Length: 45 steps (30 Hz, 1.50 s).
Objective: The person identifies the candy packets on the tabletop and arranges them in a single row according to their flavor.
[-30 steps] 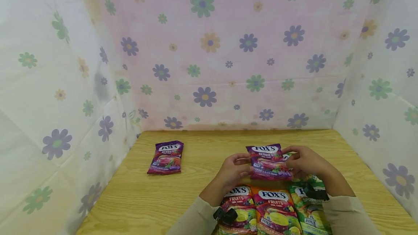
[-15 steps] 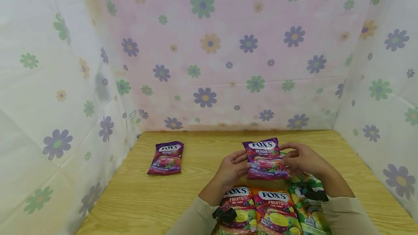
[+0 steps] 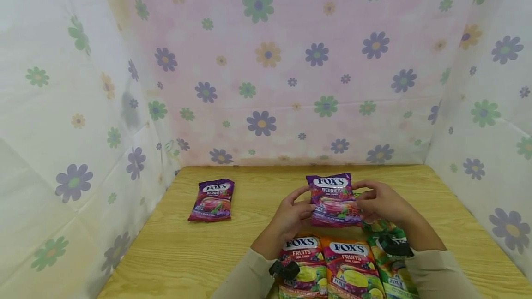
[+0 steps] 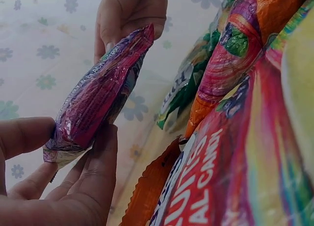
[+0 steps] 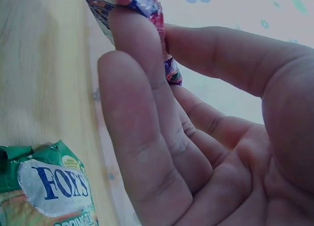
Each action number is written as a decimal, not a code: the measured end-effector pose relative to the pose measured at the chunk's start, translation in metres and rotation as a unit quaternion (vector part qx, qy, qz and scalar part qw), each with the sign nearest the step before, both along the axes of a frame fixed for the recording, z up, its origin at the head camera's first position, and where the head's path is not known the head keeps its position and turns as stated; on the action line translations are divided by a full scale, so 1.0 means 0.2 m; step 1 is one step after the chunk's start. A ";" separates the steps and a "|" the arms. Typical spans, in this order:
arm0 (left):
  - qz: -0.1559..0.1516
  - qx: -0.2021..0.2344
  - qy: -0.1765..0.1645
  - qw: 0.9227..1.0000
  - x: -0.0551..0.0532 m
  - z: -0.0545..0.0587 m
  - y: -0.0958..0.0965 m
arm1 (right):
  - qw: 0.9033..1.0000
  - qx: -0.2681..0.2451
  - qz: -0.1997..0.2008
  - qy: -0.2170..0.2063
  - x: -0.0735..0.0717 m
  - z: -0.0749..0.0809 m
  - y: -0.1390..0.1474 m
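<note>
Ideally, the held purple FOX'S Berries packet (image 3: 331, 204), pinched at opposite sides by the fingers of the left hand (image 3: 286, 218) and right hand (image 3: 385, 206) above the table (image 3: 257, 197), should receive light, even pressure, lest its flexible wrapper buckle.

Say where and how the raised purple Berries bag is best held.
Likely by the side edges of the purple Berries bag, left hand from the left, right hand from the right: it is raised, front facing the head camera, and tapers toward the right hand.
</note>
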<state>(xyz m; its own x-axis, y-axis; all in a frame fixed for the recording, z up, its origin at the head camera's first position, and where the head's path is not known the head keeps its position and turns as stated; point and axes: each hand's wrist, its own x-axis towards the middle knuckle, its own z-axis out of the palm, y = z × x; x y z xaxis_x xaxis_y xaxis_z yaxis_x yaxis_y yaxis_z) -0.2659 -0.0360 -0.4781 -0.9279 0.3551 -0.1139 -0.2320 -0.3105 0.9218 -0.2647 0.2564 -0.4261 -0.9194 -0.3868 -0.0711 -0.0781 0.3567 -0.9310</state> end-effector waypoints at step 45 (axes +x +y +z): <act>0.059 0.000 0.030 0.998 -0.05 0.00 -0.23 | 0.997 -0.014 -0.070 0.032 -0.04 -0.06 -0.33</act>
